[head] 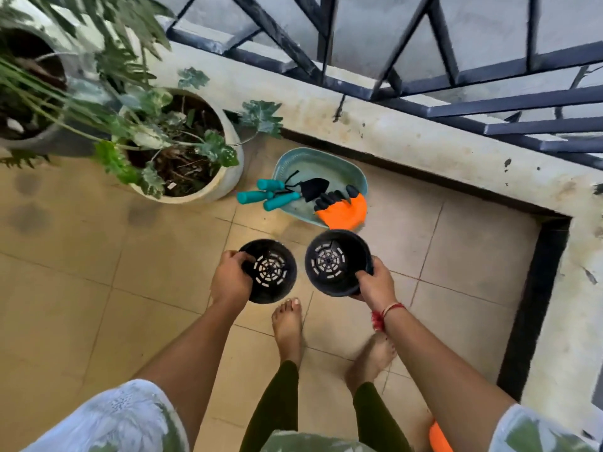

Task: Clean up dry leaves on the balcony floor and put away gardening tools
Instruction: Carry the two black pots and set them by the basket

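I hold two empty black plastic plant pots above the tiled floor. My left hand (230, 278) grips the rim of the left black pot (272, 272). My right hand (375, 282) grips the rim of the right black pot (332, 261). Both pots show slotted bottoms. Ahead on the floor lies a teal tray (339, 169) holding teal-handled garden tools (270, 195), a black trowel blade (313, 187) and an orange-and-black glove (342, 210). The tool handles stick out over the tray's left edge.
A cream planter (233, 164) with leafy plants stands left of the tray, a grey planter (39, 141) beyond it. A low stained wall (424, 141) with dark railing bounds the far and right sides. My bare feet (288, 324) are below the pots. An orange object (439, 438) lies by my right leg.
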The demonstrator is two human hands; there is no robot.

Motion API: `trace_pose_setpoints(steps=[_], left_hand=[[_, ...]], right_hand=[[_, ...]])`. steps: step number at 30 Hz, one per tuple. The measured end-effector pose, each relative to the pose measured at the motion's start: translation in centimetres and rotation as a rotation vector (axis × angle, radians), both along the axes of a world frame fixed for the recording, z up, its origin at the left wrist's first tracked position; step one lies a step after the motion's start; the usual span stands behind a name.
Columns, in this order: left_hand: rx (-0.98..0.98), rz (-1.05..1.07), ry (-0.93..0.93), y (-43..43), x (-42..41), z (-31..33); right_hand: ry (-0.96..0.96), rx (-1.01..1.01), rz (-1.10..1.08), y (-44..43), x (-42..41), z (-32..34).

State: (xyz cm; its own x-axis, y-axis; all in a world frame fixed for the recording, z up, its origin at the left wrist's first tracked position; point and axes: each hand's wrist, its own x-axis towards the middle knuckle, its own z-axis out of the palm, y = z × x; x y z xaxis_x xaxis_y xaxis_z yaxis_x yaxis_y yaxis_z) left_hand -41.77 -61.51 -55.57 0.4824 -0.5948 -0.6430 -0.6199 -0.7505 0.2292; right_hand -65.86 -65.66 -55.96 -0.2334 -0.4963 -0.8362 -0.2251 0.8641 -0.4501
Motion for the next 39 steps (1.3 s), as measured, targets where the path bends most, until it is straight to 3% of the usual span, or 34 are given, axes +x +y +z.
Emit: trace_pose_setpoints(steps=[6,11,16,19,23,26,29,32,36,39], left_hand=[[0.027,0.102,-0.022,2.3,4.0,-6.8],[-0.010,0.326,-0.047,3.7,6.2,-14.0],[-0.060,0.566,-0.036,4.1,7.0,-18.8],[-0.079,0.665,-0.022,4.1,7.5,-20.2],[-0.135,0.501,-0.073,3.9,7.1,-19.1],[-0.116,0.468,-0.076,4.0,5.9,-16.6],[-0.157,0.419,-0.216,4.1,5.3,-14.0],[-0.232,0.237,-0.312,1.7,2.6,-10.7],[-0.572,-0.330,-0.114,-3.9,-4.3,-8.0],[-0.523,-0.473,0.025,-7.5,-7.8,-10.1]], right_hand=[[-0.107,0.112,0.019,2.8,5.8,-7.7],[-0.123,0.087,0.074,4.0,9.1,-16.2],[-0.002,-0.020,0.271,3.3,9.4,-20.3],[-0.026,-0.038,0.275,3.0,9.3,-20.9],[-0.047,-0.058,0.224,2.5,9.0,-19.5],[0.032,-0.091,0.201,2.5,7.2,-17.3],[0.139,-0.140,0.160,2.5,4.6,-14.9],[0.293,-0.304,0.112,0.8,1.7,-12.8],[0.356,-0.363,0.082,-3.5,-1.6,-12.7],[0.215,-0.146,0.076,-6.8,-2.1,-14.4]])
